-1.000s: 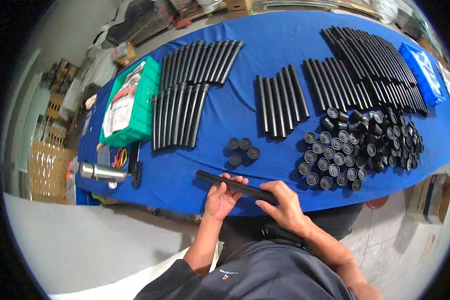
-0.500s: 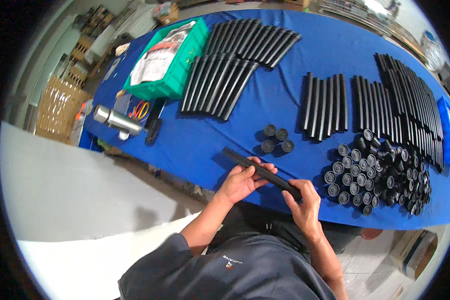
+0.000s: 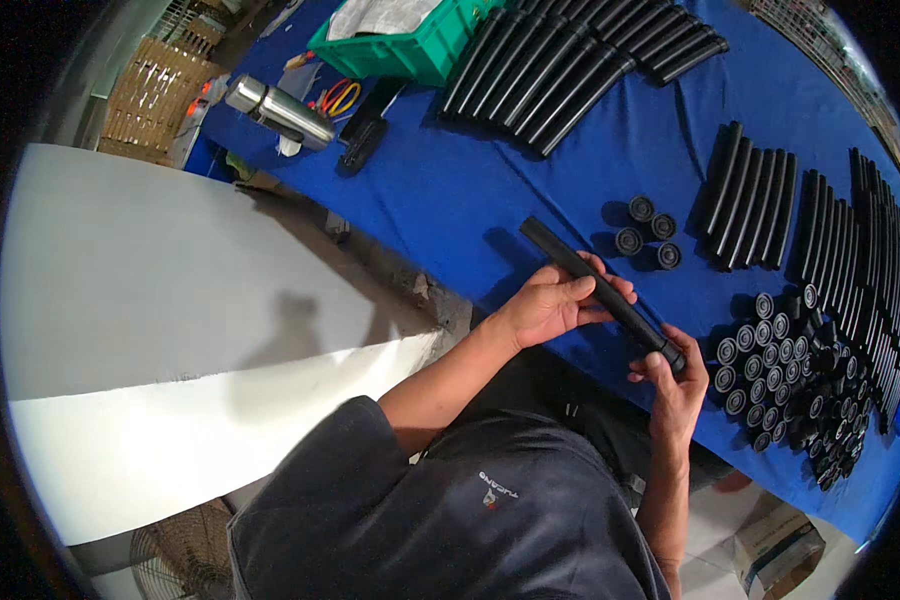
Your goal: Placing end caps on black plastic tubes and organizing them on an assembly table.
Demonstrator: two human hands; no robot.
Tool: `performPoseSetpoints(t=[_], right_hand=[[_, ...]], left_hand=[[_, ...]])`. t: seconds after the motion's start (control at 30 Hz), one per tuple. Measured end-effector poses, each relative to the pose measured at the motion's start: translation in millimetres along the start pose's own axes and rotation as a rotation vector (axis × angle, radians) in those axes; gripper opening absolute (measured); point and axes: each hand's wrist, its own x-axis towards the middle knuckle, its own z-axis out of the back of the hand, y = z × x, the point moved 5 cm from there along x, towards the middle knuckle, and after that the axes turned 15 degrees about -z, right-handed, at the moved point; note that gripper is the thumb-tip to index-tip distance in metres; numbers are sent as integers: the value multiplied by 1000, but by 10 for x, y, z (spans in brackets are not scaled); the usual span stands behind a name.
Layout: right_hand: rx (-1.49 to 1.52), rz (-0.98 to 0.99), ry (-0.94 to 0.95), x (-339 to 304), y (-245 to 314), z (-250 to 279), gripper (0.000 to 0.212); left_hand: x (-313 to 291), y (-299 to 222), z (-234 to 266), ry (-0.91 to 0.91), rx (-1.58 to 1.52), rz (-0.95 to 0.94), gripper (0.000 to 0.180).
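Black plastic tube (image 3: 595,287) now sits lower over the blue table's (image 3: 450,190) near edge than a second ago. Your left hand (image 3: 550,305) grasps its middle; your right hand (image 3: 675,385) pinches the end cap, with loose black caps (image 3: 645,232) just beyond.

Bare blue table (image 3: 450,200) lies left of the tube (image 3: 600,285); caps (image 3: 645,228) seemingly crowd its right.

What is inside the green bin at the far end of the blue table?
The green bin holds white sheets, paper or plastic bags. They cover whatever lies beneath, and the picture edge cuts off the bin's far part.
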Motion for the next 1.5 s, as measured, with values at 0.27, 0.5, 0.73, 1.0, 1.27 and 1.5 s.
performPoseSetpoints(t=[0.27, 0.5, 0.73, 1.0, 1.27, 1.5], right_hand=[[-284, 251, -102, -97, 89, 11, 31], [-402, 224, -192, -142, 68, 7, 33], [-392, 239, -202, -106, -9, 136, 34], [-354, 231, -149, -76, 22, 101, 31], [-180, 106, -118, -29, -71, 66, 27], [-136, 192, -107, -1, -28, 23, 25]], left_hand=[[-13, 18, -11, -10, -43, 13, 23], [-1, 41, -15, -5, -30, 14, 24], [17, 38, -24, -15, -38, 17, 25], [6, 44, 8, -16, -48, 20, 24], [-15, 15, -35, -12, -16, 5, 24], [-8, -9, -13, -24, -19, -25, 23]])
